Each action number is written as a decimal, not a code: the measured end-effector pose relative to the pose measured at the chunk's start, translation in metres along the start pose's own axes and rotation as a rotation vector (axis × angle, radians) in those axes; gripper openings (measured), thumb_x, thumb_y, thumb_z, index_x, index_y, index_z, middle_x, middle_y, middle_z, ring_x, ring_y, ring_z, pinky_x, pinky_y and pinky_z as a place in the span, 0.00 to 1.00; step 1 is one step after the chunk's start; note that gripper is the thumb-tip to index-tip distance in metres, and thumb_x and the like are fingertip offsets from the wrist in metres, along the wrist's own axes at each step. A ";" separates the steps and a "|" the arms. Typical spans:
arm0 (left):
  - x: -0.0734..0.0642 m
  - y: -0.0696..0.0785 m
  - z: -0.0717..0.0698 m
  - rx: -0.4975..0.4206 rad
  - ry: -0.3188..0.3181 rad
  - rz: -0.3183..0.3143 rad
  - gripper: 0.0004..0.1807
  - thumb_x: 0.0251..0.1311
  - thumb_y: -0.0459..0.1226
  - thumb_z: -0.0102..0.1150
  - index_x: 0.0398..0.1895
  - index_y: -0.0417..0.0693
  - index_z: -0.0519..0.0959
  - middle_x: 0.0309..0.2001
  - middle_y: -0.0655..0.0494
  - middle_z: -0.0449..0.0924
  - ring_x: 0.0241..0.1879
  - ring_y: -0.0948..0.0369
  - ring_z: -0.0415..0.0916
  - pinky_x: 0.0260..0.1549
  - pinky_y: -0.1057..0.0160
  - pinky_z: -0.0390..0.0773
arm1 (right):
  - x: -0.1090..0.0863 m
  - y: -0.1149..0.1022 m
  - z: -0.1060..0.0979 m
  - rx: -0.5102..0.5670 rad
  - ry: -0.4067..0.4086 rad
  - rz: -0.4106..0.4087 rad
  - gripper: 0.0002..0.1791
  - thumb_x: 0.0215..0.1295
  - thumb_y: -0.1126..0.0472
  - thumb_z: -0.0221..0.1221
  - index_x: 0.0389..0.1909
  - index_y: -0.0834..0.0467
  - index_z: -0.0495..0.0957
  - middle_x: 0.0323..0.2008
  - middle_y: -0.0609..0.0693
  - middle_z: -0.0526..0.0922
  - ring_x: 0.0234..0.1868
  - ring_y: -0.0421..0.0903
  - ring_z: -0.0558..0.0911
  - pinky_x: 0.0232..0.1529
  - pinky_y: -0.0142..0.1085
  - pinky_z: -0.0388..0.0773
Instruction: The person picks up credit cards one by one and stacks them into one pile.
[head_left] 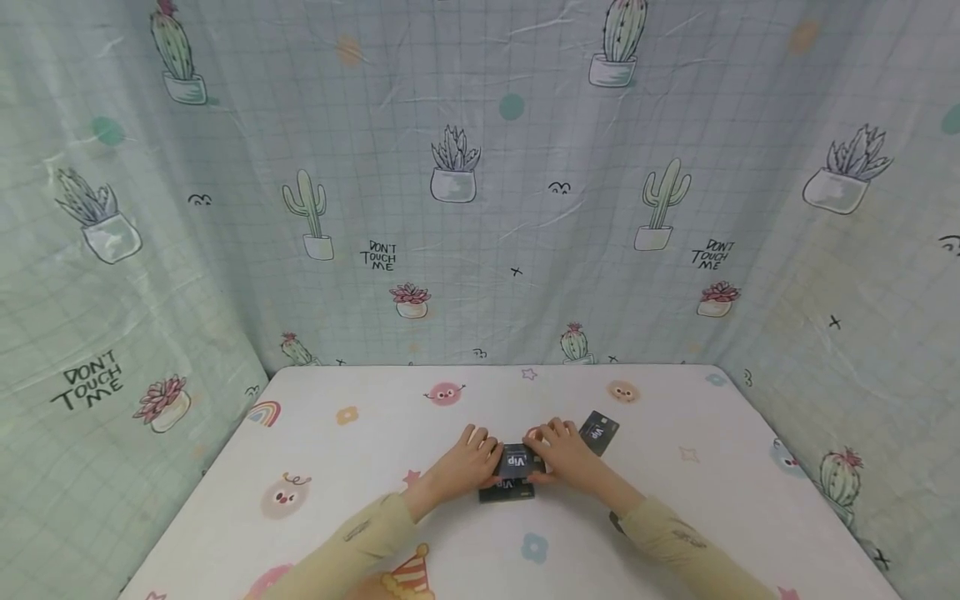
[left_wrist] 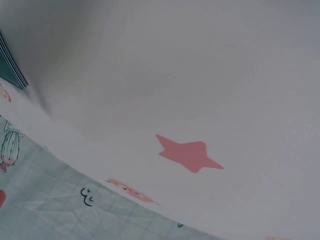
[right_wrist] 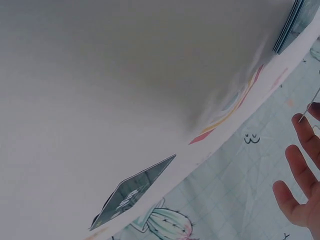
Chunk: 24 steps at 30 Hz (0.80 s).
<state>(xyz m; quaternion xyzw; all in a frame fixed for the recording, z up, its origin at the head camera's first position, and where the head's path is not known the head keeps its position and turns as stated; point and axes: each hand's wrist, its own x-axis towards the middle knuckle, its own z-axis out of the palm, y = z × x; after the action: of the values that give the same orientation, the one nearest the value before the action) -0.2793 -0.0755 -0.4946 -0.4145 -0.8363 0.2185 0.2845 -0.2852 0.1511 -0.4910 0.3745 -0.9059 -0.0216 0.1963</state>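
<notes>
My left hand and right hand pinch a black card marked "Vip" by its two ends. Below it, overlapped by it in the head view, lies a stack of similar black cards. The layered edges of a stack show at the left of the left wrist view, where the left hand itself is out of sight. In the right wrist view the fingers of the right hand show at the right border, with the thin edge of a card at one fingertip.
Another black card lies on the white table, just beyond the right hand. A dark corner of something peeks out from beneath the right forearm. A patterned curtain encloses the table at the back and sides.
</notes>
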 end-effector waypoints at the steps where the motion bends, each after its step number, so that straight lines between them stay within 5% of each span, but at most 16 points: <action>1: -0.001 0.000 -0.001 0.006 0.011 0.004 0.27 0.56 0.59 0.45 0.47 0.49 0.76 0.39 0.57 0.76 0.43 0.57 0.69 0.49 0.55 0.70 | -0.001 -0.001 0.000 0.007 0.005 -0.004 0.32 0.46 0.37 0.59 0.49 0.52 0.72 0.40 0.48 0.75 0.41 0.47 0.67 0.45 0.45 0.67; 9: -0.010 -0.001 -0.005 0.014 0.021 0.020 0.26 0.56 0.59 0.46 0.47 0.52 0.76 0.40 0.59 0.77 0.44 0.58 0.70 0.50 0.54 0.71 | -0.005 -0.003 0.001 -0.016 0.032 -0.081 0.30 0.48 0.39 0.60 0.49 0.51 0.73 0.43 0.48 0.71 0.43 0.47 0.68 0.43 0.45 0.70; 24: -0.020 0.000 -0.006 -0.104 -0.041 0.030 0.24 0.57 0.57 0.46 0.49 0.54 0.75 0.42 0.60 0.77 0.46 0.59 0.69 0.51 0.53 0.69 | -0.007 -0.006 0.002 0.083 -0.074 -0.094 0.27 0.50 0.44 0.59 0.52 0.51 0.73 0.43 0.46 0.72 0.47 0.47 0.67 0.47 0.47 0.69</action>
<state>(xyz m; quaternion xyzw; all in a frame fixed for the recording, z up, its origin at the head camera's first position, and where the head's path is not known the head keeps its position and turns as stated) -0.2654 -0.0914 -0.4958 -0.4366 -0.8461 0.1872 0.2420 -0.2772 0.1511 -0.4967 0.4234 -0.8941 -0.0071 0.1456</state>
